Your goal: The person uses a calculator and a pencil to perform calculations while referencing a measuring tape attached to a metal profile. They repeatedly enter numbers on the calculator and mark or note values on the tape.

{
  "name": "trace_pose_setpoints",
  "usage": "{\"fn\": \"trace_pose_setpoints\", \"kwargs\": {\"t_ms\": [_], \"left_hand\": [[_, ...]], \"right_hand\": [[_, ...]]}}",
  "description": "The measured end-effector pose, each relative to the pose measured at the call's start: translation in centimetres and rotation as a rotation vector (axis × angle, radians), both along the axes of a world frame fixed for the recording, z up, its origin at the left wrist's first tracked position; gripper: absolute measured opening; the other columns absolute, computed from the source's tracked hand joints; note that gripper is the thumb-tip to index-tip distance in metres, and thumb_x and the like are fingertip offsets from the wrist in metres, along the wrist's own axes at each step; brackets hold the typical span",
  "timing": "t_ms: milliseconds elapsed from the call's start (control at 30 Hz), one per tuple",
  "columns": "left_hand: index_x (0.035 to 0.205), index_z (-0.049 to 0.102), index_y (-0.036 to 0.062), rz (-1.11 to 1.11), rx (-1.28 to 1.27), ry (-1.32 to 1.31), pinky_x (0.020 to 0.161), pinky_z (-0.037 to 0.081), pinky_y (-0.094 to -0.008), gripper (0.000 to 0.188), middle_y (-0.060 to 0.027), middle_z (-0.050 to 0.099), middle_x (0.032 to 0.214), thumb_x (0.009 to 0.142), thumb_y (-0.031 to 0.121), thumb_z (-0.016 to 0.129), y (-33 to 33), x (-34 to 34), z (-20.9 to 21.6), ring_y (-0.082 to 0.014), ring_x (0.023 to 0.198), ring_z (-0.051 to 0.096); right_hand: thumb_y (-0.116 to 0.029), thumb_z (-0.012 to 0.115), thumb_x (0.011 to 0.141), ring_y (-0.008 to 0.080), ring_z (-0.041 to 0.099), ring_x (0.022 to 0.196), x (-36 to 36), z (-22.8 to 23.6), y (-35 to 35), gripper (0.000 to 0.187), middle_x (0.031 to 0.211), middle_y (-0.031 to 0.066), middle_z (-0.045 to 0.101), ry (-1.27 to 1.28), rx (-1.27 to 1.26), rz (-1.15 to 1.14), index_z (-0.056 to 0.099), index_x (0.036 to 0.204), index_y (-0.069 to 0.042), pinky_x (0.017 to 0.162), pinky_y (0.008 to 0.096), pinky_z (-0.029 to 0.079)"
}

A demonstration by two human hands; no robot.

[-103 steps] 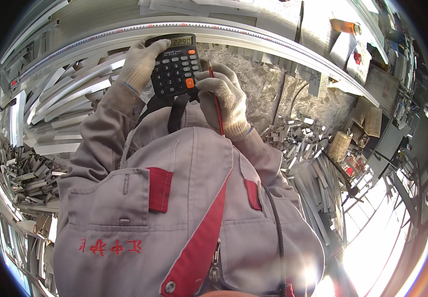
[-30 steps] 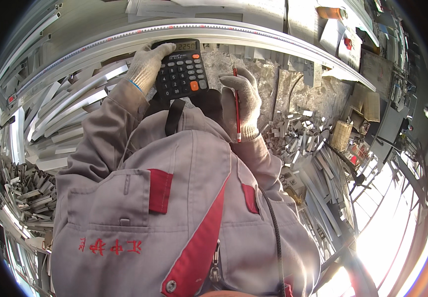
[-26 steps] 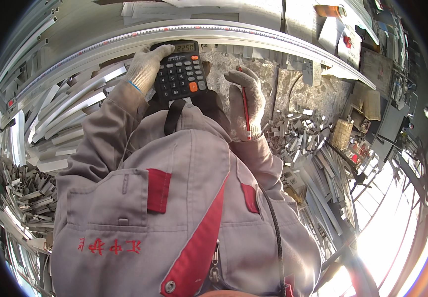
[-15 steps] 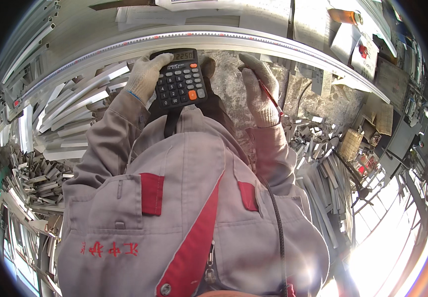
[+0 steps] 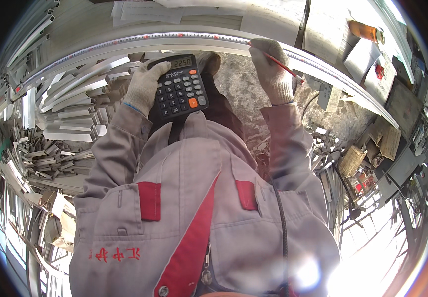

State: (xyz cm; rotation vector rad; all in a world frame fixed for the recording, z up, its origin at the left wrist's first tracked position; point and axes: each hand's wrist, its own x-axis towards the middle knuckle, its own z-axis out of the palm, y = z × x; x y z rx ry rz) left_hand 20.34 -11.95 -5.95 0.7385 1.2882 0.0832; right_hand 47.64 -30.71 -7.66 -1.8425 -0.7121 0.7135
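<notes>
The calculator (image 5: 187,88) sits in front of my body, held in my gloved left hand (image 5: 144,86), thumb beside the display (image 5: 181,62); my right hand (image 5: 272,67) grips a red pencil (image 5: 284,68), its tip beside the measuring tape (image 5: 179,35) along the pale rail (image 5: 174,44), touching or not I cannot tell; I'd keep the display facing me, steady my right wrist and sight straight down; papers (image 5: 325,29) lie beyond.

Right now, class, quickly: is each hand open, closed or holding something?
Left hand: closed, holding the black calculator by its left side.
Right hand: closed, holding the red pencil.
</notes>
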Motion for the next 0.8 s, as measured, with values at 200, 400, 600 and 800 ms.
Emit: {"fn": "trace_pose_setpoints", "kwargs": {"t_ms": [200,400,600,800], "left_hand": [[0.128,0.074,-0.0042,0.042,-0.038,-0.058,0.071,0.068,-0.0281,0.028,-0.0101,0.080,0.106,0.105,0.011,0.074,-0.6,0.6,-0.7,-0.0146,0.081,0.079],[0.130,0.072,-0.0064,0.051,-0.063,-0.109,0.075,0.069,-0.0291,0.032,-0.0123,0.079,0.110,0.103,0.012,0.076,-0.1,1.0,-2.8,-0.0158,0.084,0.079],[0.131,0.073,-0.0053,0.022,-0.116,-0.124,0.082,0.067,-0.0291,0.035,-0.0111,0.079,0.113,0.101,0.014,0.077,0.0,1.0,-4.9,-0.0156,0.091,0.078],[0.132,0.075,-0.0016,-0.073,-0.110,-0.115,0.090,0.064,-0.0310,0.037,-0.0084,0.080,0.116,0.100,0.016,0.079,0.5,1.0,-6.2,-0.0154,0.098,0.077]], "right_hand": [[-0.011,0.077,0.106,0.0163,0.076,0.099,1.3,-2.9,0.7,0.020,0.109,0.0114,0.083,0.147,-0.015,-0.012,0.075,0.123,0.000,0.089,0.0321,0.062],[-0.015,0.076,0.108,0.0191,0.079,0.096,1.1,-3.8,2.3,0.022,0.105,0.0134,0.082,0.228,-0.021,-0.057,0.074,0.121,0.002,0.089,0.0329,0.063],[-0.019,0.075,0.109,0.0202,0.080,0.099,0.0,-5.8,3.9,0.025,0.105,0.0142,0.081,0.257,-0.031,-0.006,0.073,0.122,0.003,0.090,0.0342,0.064],[-0.018,0.076,0.108,0.0196,0.080,0.100,-1.2,-8.6,6.5,0.023,0.105,0.0126,0.083,0.294,-0.021,0.080,0.075,0.119,0.001,0.092,0.0351,0.064]]}}
